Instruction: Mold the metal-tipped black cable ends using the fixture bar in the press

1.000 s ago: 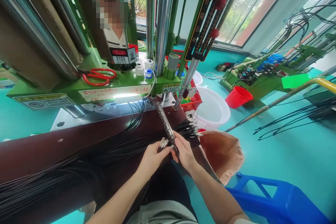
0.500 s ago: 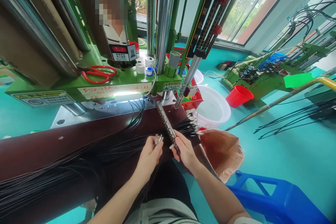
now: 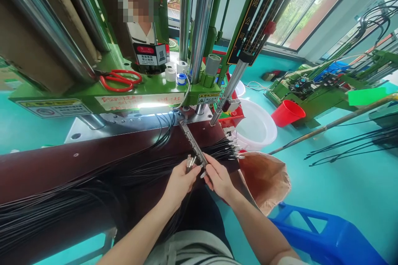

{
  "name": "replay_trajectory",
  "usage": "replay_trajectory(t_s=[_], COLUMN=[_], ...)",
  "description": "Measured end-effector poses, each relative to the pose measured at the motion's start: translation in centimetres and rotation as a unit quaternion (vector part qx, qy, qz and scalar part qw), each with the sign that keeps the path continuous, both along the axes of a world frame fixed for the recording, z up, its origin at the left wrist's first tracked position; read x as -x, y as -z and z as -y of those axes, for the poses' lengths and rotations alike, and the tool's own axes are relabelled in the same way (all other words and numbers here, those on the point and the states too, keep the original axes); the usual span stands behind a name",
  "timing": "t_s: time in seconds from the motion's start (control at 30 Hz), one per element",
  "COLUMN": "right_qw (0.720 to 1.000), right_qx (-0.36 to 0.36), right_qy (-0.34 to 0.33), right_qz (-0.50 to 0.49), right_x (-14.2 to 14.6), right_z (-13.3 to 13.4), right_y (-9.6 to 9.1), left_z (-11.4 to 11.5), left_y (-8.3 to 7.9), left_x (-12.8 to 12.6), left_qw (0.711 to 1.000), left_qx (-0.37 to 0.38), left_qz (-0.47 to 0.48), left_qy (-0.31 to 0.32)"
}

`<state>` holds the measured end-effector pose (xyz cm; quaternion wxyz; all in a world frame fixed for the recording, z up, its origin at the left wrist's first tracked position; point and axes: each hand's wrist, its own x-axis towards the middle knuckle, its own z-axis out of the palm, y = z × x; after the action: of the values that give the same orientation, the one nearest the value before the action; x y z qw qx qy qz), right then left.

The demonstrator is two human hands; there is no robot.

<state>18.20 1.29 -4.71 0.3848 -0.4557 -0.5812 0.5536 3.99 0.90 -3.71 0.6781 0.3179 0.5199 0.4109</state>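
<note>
My left hand is closed on several small silver metal connectors, which stick up past the thumb and fingers. Its thumb tip is close beside the near end of a long slotted metal bar. That near end is gripped by my right hand, with the fingers wrapped round it. From there the bar reaches over the brown tabletop to the press. A small metal piece shows at the bar's near end, by my fingers. Black cables run across the table beneath both hands.
A green press stands ahead, with red-handled scissors and tape rolls on its ledge. Metal-tipped cable ends lie right of the bar. A paper-lined bin, a white tub and a blue stool are at the right.
My left hand has moved right and up against the near end of the bar, with the connectors still in it. My right hand keeps its grip on the bar. The view has shifted slightly.
</note>
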Motion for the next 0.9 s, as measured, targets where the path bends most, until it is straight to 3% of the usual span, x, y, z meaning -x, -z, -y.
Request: replay_trajectory(t_s=[0.1, 0.33, 0.5, 0.9], right_qw=[0.998, 0.994, 0.995, 0.998], right_qx=[-0.041, 0.064, 0.063, -0.029], right_qy=[-0.003, 0.018, 0.006, -0.031], right_qz=[0.037, -0.085, -0.077, 0.038], right_x=[0.1, -0.4, -0.6, -0.4], right_z=[0.2, -0.2, -0.3, 0.0], right_y=[0.1, -0.1, 0.0, -0.1], left_z=[0.1, -0.1, -0.5, -0.3], left_y=[0.0, -0.5, -0.7, -0.5], left_x=[0.1, 0.6, 0.8, 1.6], left_qw=[0.997, 0.99, 0.972, 0.992], left_qx=[-0.049, -0.111, -0.17, -0.087], left_qz=[-0.051, -0.083, -0.161, -0.095], left_qy=[-0.008, -0.024, -0.014, 0.015])
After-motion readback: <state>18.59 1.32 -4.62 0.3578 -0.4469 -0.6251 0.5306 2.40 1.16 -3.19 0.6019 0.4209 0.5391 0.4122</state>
